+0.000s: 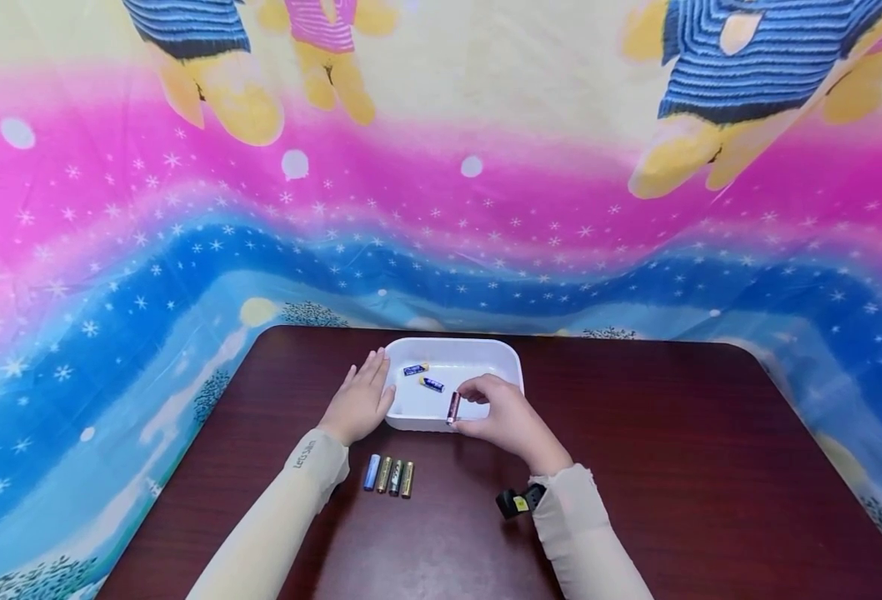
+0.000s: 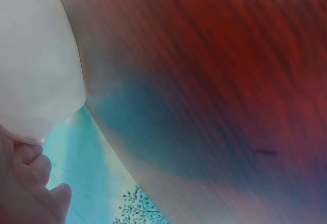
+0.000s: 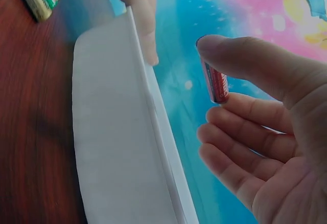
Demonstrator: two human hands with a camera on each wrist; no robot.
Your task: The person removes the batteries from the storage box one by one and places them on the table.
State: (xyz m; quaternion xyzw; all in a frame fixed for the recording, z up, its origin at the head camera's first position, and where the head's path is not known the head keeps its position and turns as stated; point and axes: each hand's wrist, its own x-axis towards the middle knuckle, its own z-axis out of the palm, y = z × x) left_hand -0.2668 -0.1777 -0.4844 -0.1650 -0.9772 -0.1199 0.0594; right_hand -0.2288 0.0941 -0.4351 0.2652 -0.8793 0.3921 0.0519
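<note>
Pinching a red battery (image 1: 453, 407) end to end between thumb and forefinger of the right hand (image 1: 512, 423), holding it over the near right part of the white tray (image 1: 411, 423), appearing clear of the rim in the right wrist view. Looking rigid and smooth, probably weighing little yet feeling dense for so slim a cylinder; likely slipping or rolling if squeezed off-centre, hardly breaking if dropped. Judging by the shape, calling for a light hold on the two flat ends or across the middle of the barrel. Reaching in from the near right of the tray with the right forearm, arching thumb and forefinger apart, curling the other three fingers loosely without touching the battery. Spreading the left hand (image 1: 358, 402) fairly straight-fingered along the tray's left wall, laying the thumb at the rim, seemingly steadying it. Seeing two blue batteries (image 1: 432, 384) lying apart inside the tray, and four more batteries (image 1: 384, 475) lying side by side on the bench (image 1: 674, 450), near the tray's front left. Wearing a black device (image 1: 511, 504) at the right wrist, nearer the body than the tray.
</note>
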